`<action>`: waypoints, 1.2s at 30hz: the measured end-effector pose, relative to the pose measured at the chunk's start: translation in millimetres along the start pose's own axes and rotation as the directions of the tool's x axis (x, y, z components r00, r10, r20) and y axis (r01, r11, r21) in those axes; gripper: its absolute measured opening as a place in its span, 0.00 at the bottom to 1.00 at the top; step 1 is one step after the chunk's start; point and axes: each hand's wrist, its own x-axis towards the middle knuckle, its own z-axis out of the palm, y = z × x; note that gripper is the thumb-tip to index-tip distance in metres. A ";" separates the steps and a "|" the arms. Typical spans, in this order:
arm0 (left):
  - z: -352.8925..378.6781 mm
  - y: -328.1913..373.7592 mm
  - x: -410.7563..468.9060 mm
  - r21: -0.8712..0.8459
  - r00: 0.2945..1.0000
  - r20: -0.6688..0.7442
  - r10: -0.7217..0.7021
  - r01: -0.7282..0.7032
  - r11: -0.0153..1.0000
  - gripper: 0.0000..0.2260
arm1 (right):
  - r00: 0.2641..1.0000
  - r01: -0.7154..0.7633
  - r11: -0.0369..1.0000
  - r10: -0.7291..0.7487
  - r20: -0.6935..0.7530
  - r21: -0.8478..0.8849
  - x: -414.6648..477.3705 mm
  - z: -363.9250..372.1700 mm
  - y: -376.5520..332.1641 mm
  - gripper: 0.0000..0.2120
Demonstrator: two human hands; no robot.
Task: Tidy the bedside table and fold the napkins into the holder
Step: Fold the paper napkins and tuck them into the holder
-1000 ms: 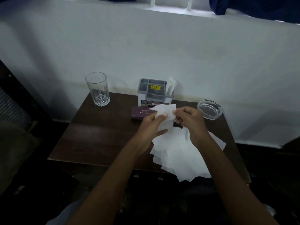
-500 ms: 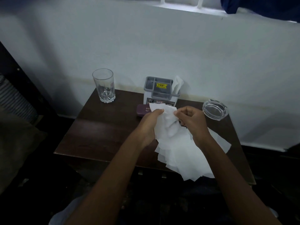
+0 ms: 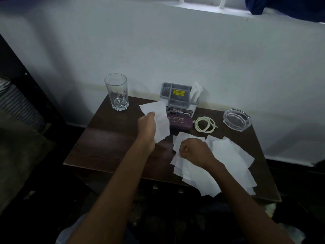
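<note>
My left hand (image 3: 146, 125) holds one white napkin (image 3: 159, 118) up over the middle of the dark wooden bedside table (image 3: 109, 143). My right hand (image 3: 194, 149) is curled in a fist on the pile of loose white napkins (image 3: 226, 161) at the table's right front; whether it pinches a sheet I cannot tell. The grey and white holder (image 3: 177, 98) stands at the back, with a folded napkin (image 3: 197, 90) sticking out of its right side.
A clear drinking glass (image 3: 117, 92) stands at the back left. A purple case (image 3: 181, 122) lies in front of the holder, a coiled white cord (image 3: 204, 124) beside it, and a glass ashtray (image 3: 236, 118) at the back right. A white wall runs behind.
My hands have parted. The left one has carried a single napkin to the left, and the right one has dropped onto the pile. The cord is now uncovered.
</note>
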 end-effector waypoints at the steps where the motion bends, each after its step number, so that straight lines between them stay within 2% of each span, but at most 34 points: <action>1: 0.0 0.1 -1.0 0.008 1.000 0.003 0.005 -0.005 1.000 0.06 | 1.000 -0.011 0.999 0.012 -0.006 0.051 0.3 -1.9 0.3 0.05; 6: -0.1 -0.3 1.4 0.038 1.000 0.001 0.023 -0.023 0.999 0.06 | 0.994 -0.067 0.947 0.089 -0.059 0.315 -3.3 -27.2 -1.1 0.05; 10: 2.4 -1.2 -1.5 0.036 0.997 0.029 0.065 -0.066 0.997 0.06 | 0.953 -0.153 0.737 0.286 -0.099 0.658 -9.8 -60.4 -2.3 0.03; 16: 8.4 -5.8 -3.5 0.064 0.991 0.083 0.109 -0.115 0.991 0.08 | 0.943 -0.111 0.524 0.324 -0.078 0.844 -18.0 -80.6 -13.0 0.03; 20: 12.8 -9.4 -4.3 0.097 0.989 0.122 0.079 -0.091 0.991 0.14 | 0.936 -0.071 0.444 0.340 -0.094 0.893 -18.0 -85.3 -24.0 0.06; 23: 15.6 -12.0 -5.5 0.098 0.987 0.157 0.035 -0.050 0.994 0.15 | 0.921 -0.033 0.413 0.367 -0.133 0.910 -18.1 -82.7 -37.7 0.03; 25: 17.9 -13.3 -9.4 0.081 0.979 0.203 -0.032 0.016 0.997 0.17 | 0.900 -0.013 0.445 0.395 -0.182 0.896 -16.7 -77.5 -48.0 0.01; 30: 19.3 -13.7 -17.3 -0.070 0.908 0.403 -0.116 0.157 0.985 0.16 | 0.881 0.037 0.527 0.384 -0.277 0.849 -11.0 -63.3 -65.2 0.05; 32: 19.1 -13.7 -16.8 -0.129 0.851 0.509 -0.129 0.224 0.966 0.17 | 0.891 0.023 0.498 0.384 -0.244 0.867 -10.3 -59.2 -66.8 0.01; 36: 19.0 -8.0 -14.5 -0.194 0.828 0.546 -0.131 0.277 0.941 0.25 | 0.905 0.005 0.384 0.391 -0.168 0.923 -9.5 -59.1 -67.2 0.04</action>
